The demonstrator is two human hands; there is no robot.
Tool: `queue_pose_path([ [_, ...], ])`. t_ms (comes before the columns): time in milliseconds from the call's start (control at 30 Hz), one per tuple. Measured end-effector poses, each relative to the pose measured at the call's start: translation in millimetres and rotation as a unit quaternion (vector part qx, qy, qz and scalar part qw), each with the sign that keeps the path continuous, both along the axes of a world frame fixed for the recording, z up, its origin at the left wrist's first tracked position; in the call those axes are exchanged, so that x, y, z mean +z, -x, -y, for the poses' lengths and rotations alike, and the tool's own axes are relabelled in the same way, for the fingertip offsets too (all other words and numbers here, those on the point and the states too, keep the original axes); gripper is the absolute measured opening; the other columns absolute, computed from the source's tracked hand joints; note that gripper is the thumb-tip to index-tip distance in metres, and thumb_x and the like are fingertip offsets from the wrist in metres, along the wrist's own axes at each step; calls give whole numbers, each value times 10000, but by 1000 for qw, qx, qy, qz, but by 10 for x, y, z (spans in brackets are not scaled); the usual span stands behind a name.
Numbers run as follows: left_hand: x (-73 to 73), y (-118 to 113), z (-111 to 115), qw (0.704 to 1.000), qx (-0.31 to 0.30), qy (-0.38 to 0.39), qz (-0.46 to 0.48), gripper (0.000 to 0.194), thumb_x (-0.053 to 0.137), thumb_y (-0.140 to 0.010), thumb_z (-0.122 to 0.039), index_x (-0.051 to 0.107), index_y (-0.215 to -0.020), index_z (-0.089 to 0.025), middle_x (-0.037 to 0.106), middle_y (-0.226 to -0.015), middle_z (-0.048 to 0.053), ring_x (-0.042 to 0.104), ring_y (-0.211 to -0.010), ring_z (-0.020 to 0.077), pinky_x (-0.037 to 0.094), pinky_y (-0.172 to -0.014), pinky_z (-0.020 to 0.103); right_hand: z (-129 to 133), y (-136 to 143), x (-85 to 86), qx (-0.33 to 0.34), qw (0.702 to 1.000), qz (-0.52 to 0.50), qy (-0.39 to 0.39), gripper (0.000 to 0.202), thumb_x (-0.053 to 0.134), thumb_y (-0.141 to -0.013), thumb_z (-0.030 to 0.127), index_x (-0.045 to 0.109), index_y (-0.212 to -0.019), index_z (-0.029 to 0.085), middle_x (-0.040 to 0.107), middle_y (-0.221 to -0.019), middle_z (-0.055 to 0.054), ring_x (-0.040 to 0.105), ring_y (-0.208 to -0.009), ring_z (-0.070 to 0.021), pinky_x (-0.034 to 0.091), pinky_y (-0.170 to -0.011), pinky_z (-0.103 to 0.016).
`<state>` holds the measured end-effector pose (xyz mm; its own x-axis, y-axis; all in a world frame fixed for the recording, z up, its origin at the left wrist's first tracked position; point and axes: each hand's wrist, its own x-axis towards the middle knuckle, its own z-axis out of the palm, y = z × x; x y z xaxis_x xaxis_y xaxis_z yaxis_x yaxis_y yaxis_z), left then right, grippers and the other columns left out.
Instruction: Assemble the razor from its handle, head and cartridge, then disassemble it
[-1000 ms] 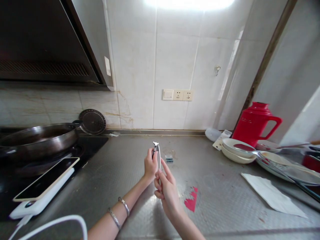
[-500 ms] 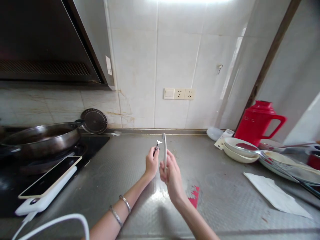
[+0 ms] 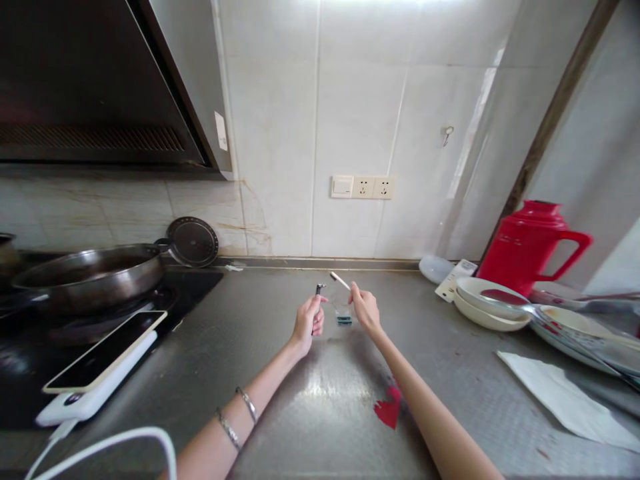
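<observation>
In the head view, my left hand (image 3: 306, 321) is closed round a small black-handled tool (image 3: 319, 291) with a shiny metal head. The tool points up, and its lower part is hidden in my fingers. A slim white toothbrush (image 3: 341, 281) is held in my right hand (image 3: 365, 308), its dark bristle end tilted up and to the left. The brush head is close to the tool's head but apart from it. Between my hands, a small clear packet with dark green bands (image 3: 344, 321) is on the steel counter (image 3: 270, 307).
Red torn scraps (image 3: 387, 412) lie near my right forearm. At left, a phone (image 3: 107, 353) rests on a white power bank (image 3: 95, 400) with a cable, beside a pan (image 3: 95, 273) on the stove. Bowls (image 3: 493, 313), a red thermos (image 3: 527, 247) and a napkin (image 3: 567, 400) are at right.
My right hand has moved right and away from my left, tilting the toothbrush from upright to leaning left. The green-banded packet now shows between my hands. My view has shifted slightly.
</observation>
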<state>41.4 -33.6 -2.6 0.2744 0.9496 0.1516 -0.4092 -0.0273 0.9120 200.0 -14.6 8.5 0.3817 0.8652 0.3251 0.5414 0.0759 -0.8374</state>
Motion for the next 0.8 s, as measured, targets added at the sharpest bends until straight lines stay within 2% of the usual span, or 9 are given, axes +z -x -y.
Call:
queue_pose_path([
  [200, 22, -43, 55, 1000, 1, 12, 0, 331, 551, -741, -512, 478, -778, -191, 291, -454, -105, 159, -316, 16, 96, -301, 139, 39, 84, -41, 32, 999, 30, -15, 582, 267, -810, 590, 493, -451, 191, 500, -449, -5, 473, -482, -148, 295, -506, -231],
  [333, 10, -49, 60, 1000, -8, 18, 15, 346, 543, -742, -525, 476, -766, -186, 286, -455, -106, 164, -313, 14, 97, -298, 138, 39, 44, -119, 30, 999, 26, -10, 577, 279, -810, 570, 494, -437, 187, 483, -431, -6, 469, -476, -146, 292, -503, -233],
  [533, -22, -43, 50, 1000, 4, 12, -1, 369, 526, -745, -543, 482, -762, -177, 326, -457, -100, 205, -296, 12, 116, -291, 141, 29, 36, -155, 52, 997, 0, -57, 557, 311, -803, 553, 489, -425, 185, 458, -405, 0, 447, -445, -139, 290, -492, -239],
  [800, -27, -53, 59, 1000, -9, 20, 8, 391, 516, -747, -553, 491, -738, -163, 355, -446, -92, 218, -280, 13, 109, -285, 145, 27, 41, -182, 44, 997, -3, -62, 552, 303, -809, 545, 486, -435, 184, 435, -398, 7, 435, -448, -138, 280, -488, -236],
])
